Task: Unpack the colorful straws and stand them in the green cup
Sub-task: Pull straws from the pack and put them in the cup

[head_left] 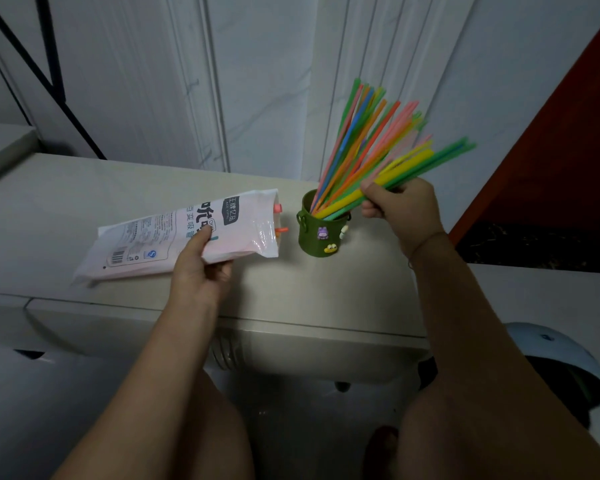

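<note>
Two bare forearms are reaching up from the bottom edge toward the pale bench (84, 188). Her left hand (201, 268) is pinching the plastic straw packet (174, 237), thumb on top, its grip closed on the wrapper, which is lying flat on the bench just left of the green cup (321, 233). A couple of pink straw ends are poking out of the packet's open mouth. Her right hand (400, 209) is clasping a bundle of colorful straws (364, 143), grip tight around them, their lower ends sitting inside the cup and their tops fanning out toward the white wall panel (257, 81)
</note>
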Available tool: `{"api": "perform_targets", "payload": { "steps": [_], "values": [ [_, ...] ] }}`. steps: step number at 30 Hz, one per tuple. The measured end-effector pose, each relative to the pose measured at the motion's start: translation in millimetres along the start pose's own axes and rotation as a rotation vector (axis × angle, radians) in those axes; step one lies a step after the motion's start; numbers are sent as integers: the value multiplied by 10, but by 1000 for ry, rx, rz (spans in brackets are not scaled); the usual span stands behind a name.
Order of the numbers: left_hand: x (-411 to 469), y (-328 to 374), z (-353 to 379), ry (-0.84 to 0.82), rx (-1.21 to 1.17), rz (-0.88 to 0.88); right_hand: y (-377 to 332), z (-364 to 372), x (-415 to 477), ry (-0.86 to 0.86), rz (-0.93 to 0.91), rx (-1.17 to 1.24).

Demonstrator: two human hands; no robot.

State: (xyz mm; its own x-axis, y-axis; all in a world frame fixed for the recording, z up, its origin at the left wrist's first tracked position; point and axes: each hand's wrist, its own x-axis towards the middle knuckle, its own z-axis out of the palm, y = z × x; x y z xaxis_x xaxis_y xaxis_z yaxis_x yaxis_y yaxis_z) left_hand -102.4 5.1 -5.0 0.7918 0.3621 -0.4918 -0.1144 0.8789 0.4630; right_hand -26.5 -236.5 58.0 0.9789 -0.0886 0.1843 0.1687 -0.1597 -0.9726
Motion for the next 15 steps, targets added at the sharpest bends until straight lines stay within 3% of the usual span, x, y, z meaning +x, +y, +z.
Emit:
{"api": "perform_targets", "payload": {
  "steps": [8,12,15],
  "values": [
    [18,-62,30,-3,25,-27,211,220,118,-112,90,-153],
    [-2,-112,46,-13,30,-30,205,187,54,-119,95,-33],
    [-17,-135,52,-27,26,-33,198,141,2,-13,76,56]
  ]
}}
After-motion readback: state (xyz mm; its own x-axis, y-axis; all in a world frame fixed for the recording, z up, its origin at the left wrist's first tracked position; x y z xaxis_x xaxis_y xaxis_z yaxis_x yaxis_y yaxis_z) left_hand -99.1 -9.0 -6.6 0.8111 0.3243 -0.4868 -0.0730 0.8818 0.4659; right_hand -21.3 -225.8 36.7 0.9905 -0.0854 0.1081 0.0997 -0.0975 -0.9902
